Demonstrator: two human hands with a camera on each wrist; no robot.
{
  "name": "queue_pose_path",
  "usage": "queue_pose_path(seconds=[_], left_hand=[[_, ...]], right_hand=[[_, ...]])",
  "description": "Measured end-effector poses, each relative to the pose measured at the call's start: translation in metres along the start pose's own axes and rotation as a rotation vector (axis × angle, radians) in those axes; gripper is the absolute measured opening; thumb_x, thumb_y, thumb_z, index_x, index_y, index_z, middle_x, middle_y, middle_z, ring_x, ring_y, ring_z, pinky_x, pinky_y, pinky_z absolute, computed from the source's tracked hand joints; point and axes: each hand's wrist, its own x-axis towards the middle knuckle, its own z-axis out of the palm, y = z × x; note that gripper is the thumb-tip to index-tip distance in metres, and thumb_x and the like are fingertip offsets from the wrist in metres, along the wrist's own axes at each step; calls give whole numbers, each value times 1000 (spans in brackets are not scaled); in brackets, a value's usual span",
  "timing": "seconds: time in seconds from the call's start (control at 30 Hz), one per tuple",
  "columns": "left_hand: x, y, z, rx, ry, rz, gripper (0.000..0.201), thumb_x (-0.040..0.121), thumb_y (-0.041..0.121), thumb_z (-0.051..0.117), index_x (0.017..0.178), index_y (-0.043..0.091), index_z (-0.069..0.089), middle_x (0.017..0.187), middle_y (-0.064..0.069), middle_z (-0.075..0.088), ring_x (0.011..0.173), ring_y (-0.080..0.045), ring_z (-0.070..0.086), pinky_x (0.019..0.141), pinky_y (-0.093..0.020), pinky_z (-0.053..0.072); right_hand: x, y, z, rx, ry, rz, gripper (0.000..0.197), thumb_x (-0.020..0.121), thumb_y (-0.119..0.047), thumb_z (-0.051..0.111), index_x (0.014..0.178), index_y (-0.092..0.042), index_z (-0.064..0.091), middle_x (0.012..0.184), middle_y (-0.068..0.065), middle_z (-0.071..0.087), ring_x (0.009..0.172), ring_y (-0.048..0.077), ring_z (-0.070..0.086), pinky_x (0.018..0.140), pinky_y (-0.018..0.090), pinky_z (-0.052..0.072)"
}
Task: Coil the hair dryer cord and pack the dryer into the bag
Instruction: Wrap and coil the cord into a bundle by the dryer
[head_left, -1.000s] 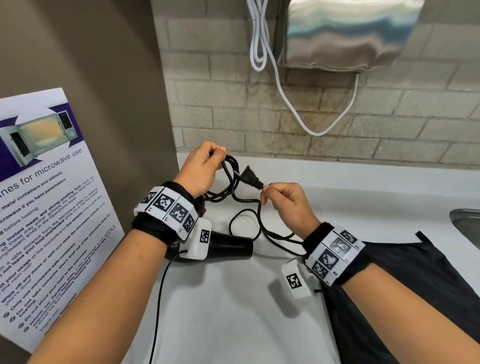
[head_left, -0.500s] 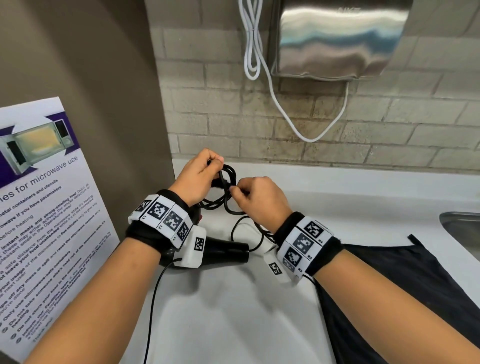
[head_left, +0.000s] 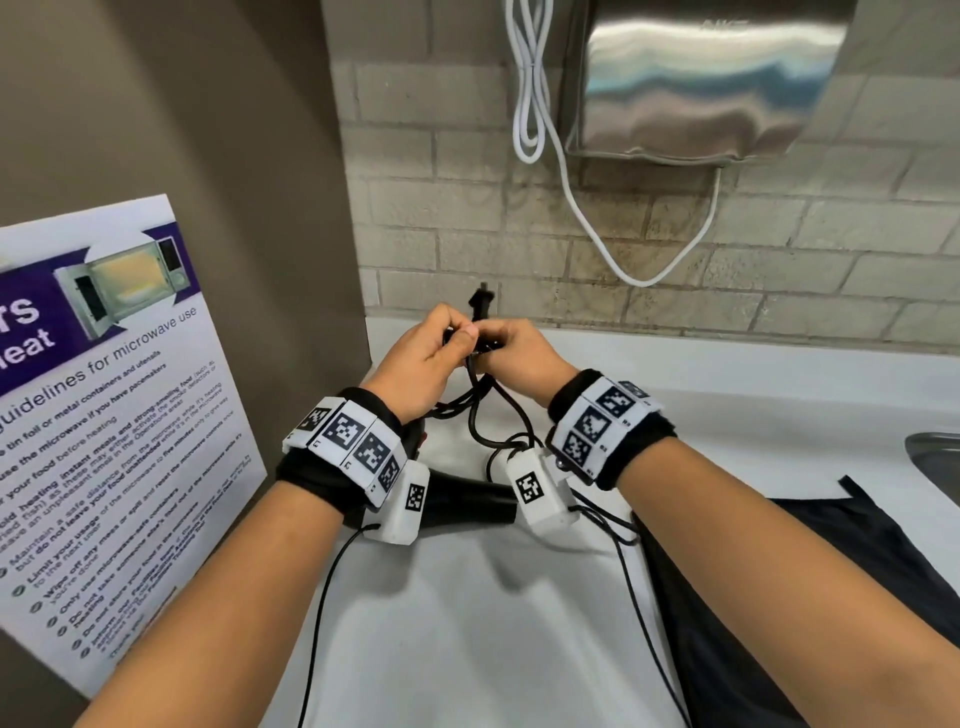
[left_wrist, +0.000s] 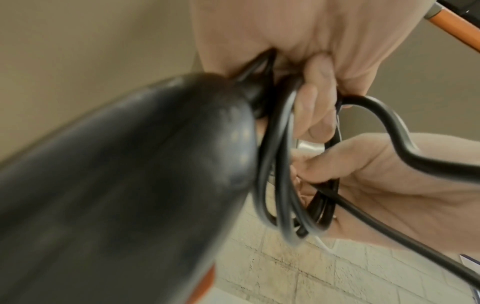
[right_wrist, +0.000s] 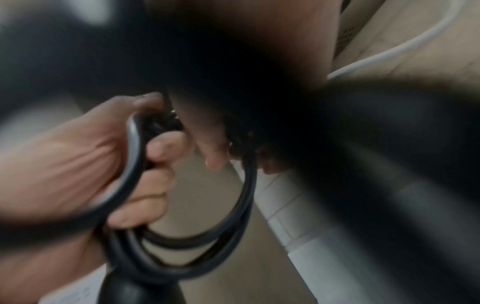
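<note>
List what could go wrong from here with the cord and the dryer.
1. The cord loops are pinched only at their top by the left hand and right hand; a slack grip may let them spring apart.
2. The plug sticks up loose and could unwind.
3. The hair dryer hangs under the coil, so its weight may drag the loops out before it reaches the bag.

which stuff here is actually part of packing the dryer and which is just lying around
Part of the job:
- hair dryer
- black cord, gripped by left hand and right hand
- plug
- black bag

Just there:
- microwave poster
- wall dispenser
- white cable
- sink
</note>
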Motion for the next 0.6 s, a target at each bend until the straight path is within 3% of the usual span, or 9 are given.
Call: queue_pose_path(seconds=[0.07,0.13,0.23,0.4,0.53,0.6], left_hand=[[0,-2,1,1,-1,-1,14,97,20,42,84,21,47,74,2,51,70,-12,45,73,-26,41],[1,-2,1,12,-5,-1,17,97,22,43,82,27,46,76,-5,52,73,-17,46,74,-34,41],[2,-1,1,-3,0,-17,19,97,21,43,80,29,46,75,3,52,75,-13,47,73,-26,40],[1,-3,1,10,4,-4,16,97,22,42,83,27,46,76,7,52,79,-15,48,68,-15,39],[-1,-4,1,14,18,11,10,97,21,42,92,16,49,79,1,52,80,-16,48,71,-20,40],[-1,-4,1,14,25,12,10,97,21,42,93,15,49,80,0,52,80,-16,49,71,-19,41]], right_hand=[[1,-1,-11,158,-67,66,47,76,14,47,113,-12,60,83,1,59,79,9,56,74,22,46],[0,-1,-24,325,-86,157,46,82,11,42,121,-11,53,86,3,54,82,13,55,76,29,48],[-2,8,-39,383,69,177,37,91,7,43,126,-2,48,78,2,52,70,12,56,67,23,52],[1,38,-54,363,367,217,31,90,9,46,119,5,54,70,5,52,40,3,53,54,14,51],[6,57,-59,362,510,281,29,88,9,47,114,5,58,66,5,51,34,2,49,48,13,49],[7,63,-62,336,558,286,28,88,8,48,113,3,59,64,5,50,40,6,52,47,13,48]])
